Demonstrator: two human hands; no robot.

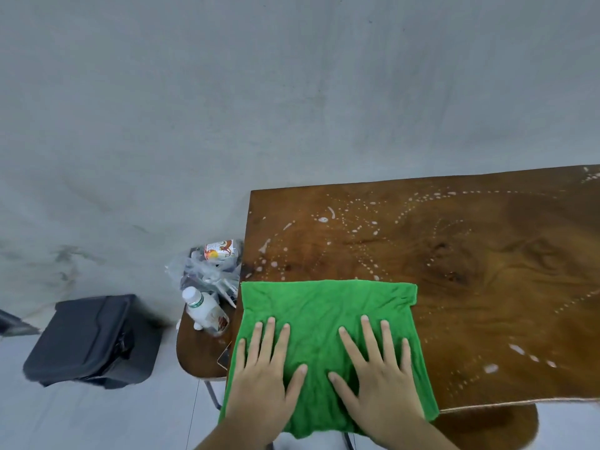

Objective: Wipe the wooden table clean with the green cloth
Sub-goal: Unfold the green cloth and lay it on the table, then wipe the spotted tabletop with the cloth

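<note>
Both grips flat on green cloth (pixel 328 319), left hand (pixel 264 378), right hand (pixel 378 381), wooden table (pixel 470 254) w/ white drips.

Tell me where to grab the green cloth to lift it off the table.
Pinch the far right corner of the green cloth, coming from the right. It lies flat and free there, while both hands press the near part, which overhangs the table.

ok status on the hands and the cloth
Both hands, left and right, flat on green cloth. Cloth at table near-left corner. White droplets remain. Nothing blocking.
</note>
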